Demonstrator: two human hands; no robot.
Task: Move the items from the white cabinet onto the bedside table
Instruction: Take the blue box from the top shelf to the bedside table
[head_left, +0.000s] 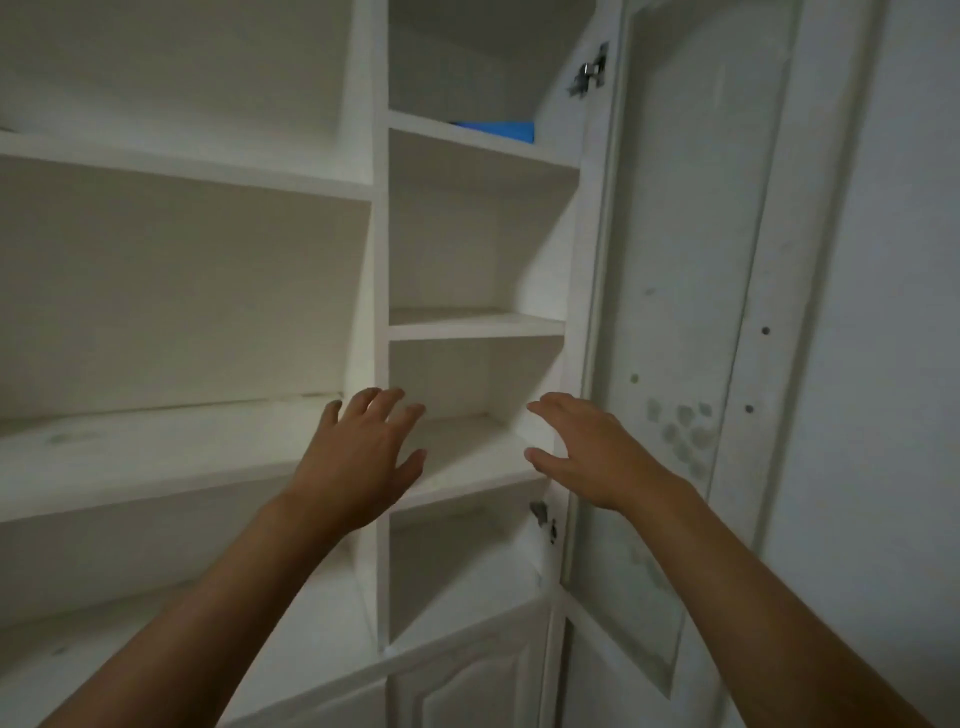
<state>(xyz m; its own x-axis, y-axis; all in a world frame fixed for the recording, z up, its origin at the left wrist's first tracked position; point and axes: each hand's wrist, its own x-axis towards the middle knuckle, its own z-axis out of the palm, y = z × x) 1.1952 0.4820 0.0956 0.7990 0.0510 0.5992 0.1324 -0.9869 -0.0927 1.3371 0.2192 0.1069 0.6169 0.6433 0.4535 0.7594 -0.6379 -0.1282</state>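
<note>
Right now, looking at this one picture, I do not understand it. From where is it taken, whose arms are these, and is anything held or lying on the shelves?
There is no machine here. The picture comes from a wide-angle camera worn on a person's head, looking forward at their own two bare arms. They stand before an open white cabinet, its door swung out to the right. The left hand and the right hand reach toward a narrow middle shelf, fingers spread and relaxed. Neither hand holds anything. The shelves near the hands show nothing on them. The only item visible is a blue object lying on a higher shelf, above the hands; only its edge shows, so I cannot tell what it is.
</note>
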